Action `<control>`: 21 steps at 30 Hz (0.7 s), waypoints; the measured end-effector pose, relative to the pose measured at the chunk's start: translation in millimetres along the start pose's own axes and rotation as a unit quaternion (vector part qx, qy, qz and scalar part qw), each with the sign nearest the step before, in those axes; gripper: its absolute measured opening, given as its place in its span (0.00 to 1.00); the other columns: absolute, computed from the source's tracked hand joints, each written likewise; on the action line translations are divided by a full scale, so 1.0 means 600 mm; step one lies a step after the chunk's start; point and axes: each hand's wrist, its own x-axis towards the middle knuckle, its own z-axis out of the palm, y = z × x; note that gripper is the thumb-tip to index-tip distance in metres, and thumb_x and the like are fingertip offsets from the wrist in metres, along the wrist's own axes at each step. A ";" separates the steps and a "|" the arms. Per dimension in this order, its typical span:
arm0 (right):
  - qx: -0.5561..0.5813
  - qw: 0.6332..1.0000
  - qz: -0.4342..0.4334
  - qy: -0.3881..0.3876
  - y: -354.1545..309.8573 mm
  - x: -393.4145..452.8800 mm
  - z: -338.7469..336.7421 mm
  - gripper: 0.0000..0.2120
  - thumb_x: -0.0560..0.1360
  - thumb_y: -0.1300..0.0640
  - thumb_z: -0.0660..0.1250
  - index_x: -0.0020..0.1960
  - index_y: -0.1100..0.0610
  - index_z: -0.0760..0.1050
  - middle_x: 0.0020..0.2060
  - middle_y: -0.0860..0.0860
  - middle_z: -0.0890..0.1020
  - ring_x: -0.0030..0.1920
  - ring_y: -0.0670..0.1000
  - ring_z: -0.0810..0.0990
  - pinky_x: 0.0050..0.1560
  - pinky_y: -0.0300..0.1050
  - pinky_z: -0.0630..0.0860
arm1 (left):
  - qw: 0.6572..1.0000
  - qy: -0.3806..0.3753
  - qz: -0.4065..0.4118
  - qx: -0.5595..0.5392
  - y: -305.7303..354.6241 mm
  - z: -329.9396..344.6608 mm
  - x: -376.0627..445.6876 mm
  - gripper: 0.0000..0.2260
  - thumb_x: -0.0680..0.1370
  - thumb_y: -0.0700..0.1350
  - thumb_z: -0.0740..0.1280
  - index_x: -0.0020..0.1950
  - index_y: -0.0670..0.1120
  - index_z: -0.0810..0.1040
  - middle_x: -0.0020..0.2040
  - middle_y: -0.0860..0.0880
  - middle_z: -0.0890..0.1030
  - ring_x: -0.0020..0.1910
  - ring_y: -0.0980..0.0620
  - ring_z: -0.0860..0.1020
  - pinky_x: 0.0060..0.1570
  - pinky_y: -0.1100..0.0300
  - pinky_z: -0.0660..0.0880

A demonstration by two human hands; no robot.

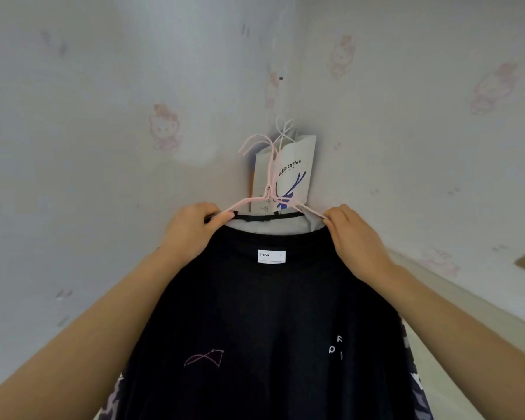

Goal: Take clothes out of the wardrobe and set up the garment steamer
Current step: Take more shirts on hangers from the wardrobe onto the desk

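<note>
A black T-shirt [264,313] hangs on a pink wire hanger [269,189] in the centre of the view, in front of a wall corner papered with faint pink cartoon figures. The left hand [191,228] pinches the left shoulder of the collar, fingers curled on the fabric; the right hand [353,234] grips the right shoulder likewise. A white paper coffee bag [294,171] hangs just behind the hanger. A white label [271,256] shows inside the collar.
</note>
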 end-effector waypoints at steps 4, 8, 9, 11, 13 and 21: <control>0.057 0.995 0.004 -0.082 0.041 0.020 0.079 0.09 0.81 0.57 0.59 0.51 0.61 0.74 0.46 0.56 0.76 0.44 0.59 0.76 0.44 0.54 0.73 | 0.999 -0.037 -0.038 0.006 -0.059 0.066 0.030 0.19 0.78 0.57 0.63 0.35 0.45 0.74 0.31 0.46 0.75 0.33 0.46 0.74 0.35 0.51 0.70; 0.078 0.988 0.012 -0.136 0.068 0.011 0.173 0.08 0.80 0.57 0.61 0.51 0.62 0.75 0.45 0.57 0.75 0.42 0.59 0.76 0.43 0.52 0.72 | 0.995 -0.086 -0.053 0.004 -0.125 0.141 0.036 0.16 0.79 0.54 0.63 0.35 0.47 0.71 0.32 0.51 0.72 0.33 0.50 0.71 0.34 0.56 0.65; 0.075 0.987 0.009 -0.143 0.073 0.007 0.196 0.09 0.80 0.57 0.61 0.51 0.62 0.75 0.45 0.57 0.75 0.41 0.59 0.76 0.43 0.53 0.72 | 0.993 -0.098 -0.058 0.009 -0.141 0.158 0.036 0.16 0.79 0.54 0.63 0.35 0.47 0.70 0.33 0.51 0.72 0.34 0.50 0.71 0.35 0.56 0.65; 0.065 0.987 0.009 -0.150 0.081 0.004 0.238 0.10 0.80 0.56 0.60 0.51 0.62 0.75 0.45 0.56 0.75 0.41 0.58 0.76 0.41 0.53 0.74 | 0.991 -0.110 -0.072 0.023 -0.168 0.188 0.039 0.15 0.80 0.55 0.61 0.37 0.48 0.70 0.35 0.51 0.72 0.36 0.49 0.72 0.37 0.55 0.68; 0.057 0.986 0.014 -0.155 0.090 0.007 0.274 0.10 0.80 0.55 0.59 0.51 0.61 0.75 0.45 0.55 0.75 0.40 0.58 0.76 0.39 0.53 0.75 | 0.991 -0.101 -0.087 0.022 -0.186 0.212 0.045 0.14 0.79 0.55 0.62 0.38 0.48 0.70 0.35 0.50 0.73 0.36 0.49 0.72 0.37 0.55 0.68; 0.037 0.979 0.051 -0.194 0.128 -0.011 0.372 0.08 0.79 0.58 0.63 0.49 0.63 0.75 0.44 0.58 0.76 0.41 0.62 0.77 0.37 0.54 0.74 | 0.982 -0.133 -0.129 0.033 -0.253 0.265 0.044 0.16 0.78 0.57 0.62 0.43 0.46 0.76 0.37 0.50 0.77 0.37 0.49 0.75 0.39 0.54 0.72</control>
